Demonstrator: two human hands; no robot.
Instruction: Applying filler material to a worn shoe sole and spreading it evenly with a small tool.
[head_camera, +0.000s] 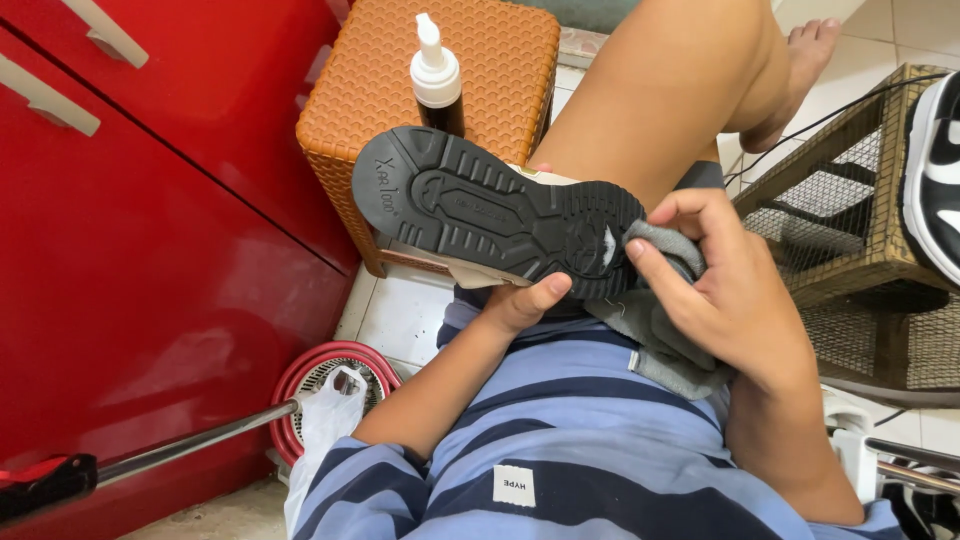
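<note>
Fingers of the right hand (725, 295) pinch a grey cloth (660, 320) against the heel of a shoe (500, 215), whose black sole faces up. Beneath it, the left hand (520, 300) grips the shoe over the person's lap. Behind stand a pump bottle (437, 80) and an orange stool (450, 60).

Single head view, worn high, tilted steeply down over lap. Close range: black-soled beige sneaker (500, 215) dead centre. Red glossy cabinet (150, 250) at nine o'clock, wire-mesh wooden rack (850, 200) at three.
</note>
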